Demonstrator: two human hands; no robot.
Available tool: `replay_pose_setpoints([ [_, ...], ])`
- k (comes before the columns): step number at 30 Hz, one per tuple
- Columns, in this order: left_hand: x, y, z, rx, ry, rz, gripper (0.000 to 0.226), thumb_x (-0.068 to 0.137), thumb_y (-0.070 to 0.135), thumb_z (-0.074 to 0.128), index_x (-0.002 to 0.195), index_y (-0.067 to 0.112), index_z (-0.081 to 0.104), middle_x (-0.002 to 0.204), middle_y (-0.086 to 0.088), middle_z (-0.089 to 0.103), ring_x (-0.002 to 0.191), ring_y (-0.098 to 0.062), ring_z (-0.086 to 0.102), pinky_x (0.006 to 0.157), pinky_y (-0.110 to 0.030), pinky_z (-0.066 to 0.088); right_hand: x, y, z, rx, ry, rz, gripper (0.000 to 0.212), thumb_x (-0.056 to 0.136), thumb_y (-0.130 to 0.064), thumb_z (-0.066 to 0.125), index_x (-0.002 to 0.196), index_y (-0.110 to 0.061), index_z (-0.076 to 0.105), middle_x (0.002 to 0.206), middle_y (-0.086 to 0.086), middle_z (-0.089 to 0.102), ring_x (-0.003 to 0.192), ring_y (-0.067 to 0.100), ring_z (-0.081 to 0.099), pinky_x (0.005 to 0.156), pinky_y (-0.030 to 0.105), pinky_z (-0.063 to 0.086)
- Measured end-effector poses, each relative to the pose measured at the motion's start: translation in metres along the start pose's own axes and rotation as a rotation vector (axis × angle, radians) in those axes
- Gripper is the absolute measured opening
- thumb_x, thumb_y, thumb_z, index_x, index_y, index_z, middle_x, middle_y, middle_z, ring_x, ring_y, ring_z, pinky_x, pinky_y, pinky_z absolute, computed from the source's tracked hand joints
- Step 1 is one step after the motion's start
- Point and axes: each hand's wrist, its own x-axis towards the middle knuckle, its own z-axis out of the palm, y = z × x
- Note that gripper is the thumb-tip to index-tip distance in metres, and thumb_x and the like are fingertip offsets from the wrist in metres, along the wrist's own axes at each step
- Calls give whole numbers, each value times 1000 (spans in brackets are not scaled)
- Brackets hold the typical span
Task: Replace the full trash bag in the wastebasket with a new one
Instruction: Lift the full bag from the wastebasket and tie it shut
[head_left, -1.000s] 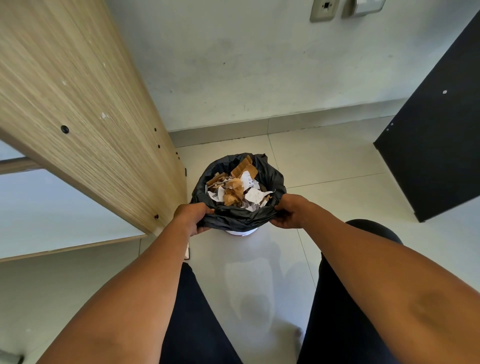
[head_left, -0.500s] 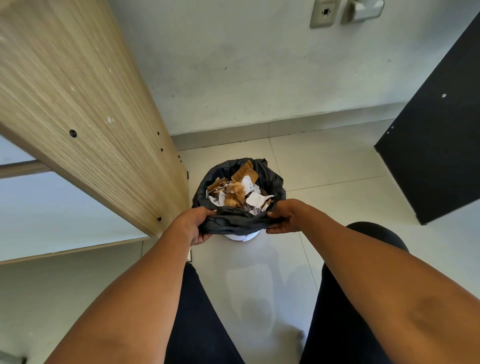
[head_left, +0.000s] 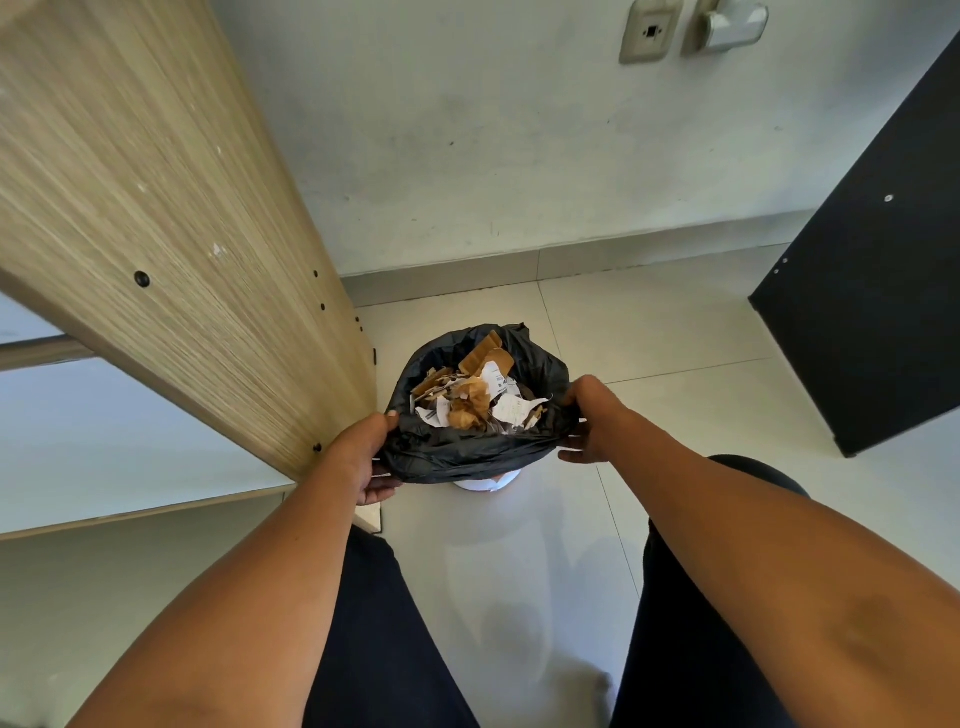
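A black trash bag (head_left: 467, 457) full of torn cardboard and paper scraps (head_left: 475, 400) sits in a white wastebasket (head_left: 485, 484), of which only a small strip shows below the bag. My left hand (head_left: 363, 452) grips the bag's near left edge, thumb over the rim. On the near right edge, my right hand (head_left: 587, 421) grips the bag with fingers curled over the plastic. The loosened near rim of the bag is bunched between both hands.
A wooden desk side panel (head_left: 182, 234) stands close on the left, touching distance from the bag. A black panel (head_left: 872, 291) leans at the right. The wall with a socket (head_left: 649, 32) is behind. Pale tiled floor (head_left: 675, 353) surrounds the basket; my knees are below.
Both hands have pulled the bag's near rim up and off the wastebasket edge, gathering it slightly. The view has dropped a little.
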Motion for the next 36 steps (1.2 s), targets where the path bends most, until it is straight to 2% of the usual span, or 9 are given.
replay_pose_setpoints([
  [6, 15, 18, 2, -81, -11, -8, 46, 91, 44, 65, 116, 6, 68, 110, -16, 74, 103, -34, 70, 97, -43, 55, 13, -25, 6, 75, 31, -132, 45, 97, -49, 51, 121, -12, 60, 114, 10, 67, 100, 30, 64, 84, 45, 53],
  [9, 27, 22, 2, -111, 3, -47, 42, 91, 37, 71, 118, 5, 67, 113, -16, 74, 107, -36, 69, 102, -48, 52, 16, -37, 14, 2, 73, -155, 40, 101, -45, 50, 118, -9, 57, 112, 13, 64, 85, 29, 62, 75, 42, 51],
  [13, 20, 19, 2, -128, -18, -84, 28, 89, 20, 76, 108, 1, 67, 115, -15, 73, 112, -35, 68, 105, -49, 50, 35, -38, 7, -134, 93, -110, 31, 95, -24, 67, 120, -6, 61, 120, 12, 67, 98, 27, 66, 89, 42, 52],
  [16, 26, 15, -2, -118, -34, -73, 36, 88, 16, 75, 120, 0, 67, 114, -18, 74, 108, -36, 69, 103, -51, 51, 32, -36, -2, -183, 60, -35, 10, 96, -13, 65, 100, -6, 60, 97, 8, 67, 80, 23, 63, 87, 41, 51],
  [19, 26, 14, 1, -159, -60, -51, 32, 91, 15, 66, 119, -1, 68, 112, -21, 74, 104, -38, 70, 94, -52, 54, 29, -36, -7, -169, 47, -7, 11, 97, -8, 61, 88, -5, 56, 80, 8, 62, 69, 21, 59, 99, 42, 49],
  [21, 25, 14, 3, -189, -89, -40, 34, 91, 15, 58, 120, 0, 68, 111, -23, 74, 104, -39, 71, 86, -53, 56, 31, -34, -9, -119, 55, -15, 4, 92, -2, 61, 96, -3, 59, 85, 10, 65, 74, 24, 62, 99, 45, 50],
  [26, 21, 13, 3, -184, -125, -46, 46, 81, 20, 52, 120, 2, 67, 112, -22, 73, 106, -39, 69, 83, -49, 55, 43, -21, -20, -16, 15, 84, 46, 68, -12, 54, 112, -2, 64, 112, 13, 71, 102, 31, 68, 94, 43, 49],
  [31, 27, 16, 9, -174, -157, -75, 36, 93, 37, 61, 112, 8, 73, 115, -18, 74, 97, -35, 70, 74, -46, 55, 44, -19, -24, -139, -44, 148, 16, 94, -25, 59, 98, -11, 66, 101, 8, 69, 87, 26, 61, 67, 38, 44],
  [36, 36, 21, 11, -140, -71, -43, 22, 99, 23, 61, 97, 3, 70, 101, -17, 73, 86, -30, 69, 79, -48, 54, 52, -22, -23, -198, -42, 85, 18, 100, -12, 48, 95, -8, 64, 100, 12, 66, 90, 26, 61, 74, 39, 48],
])
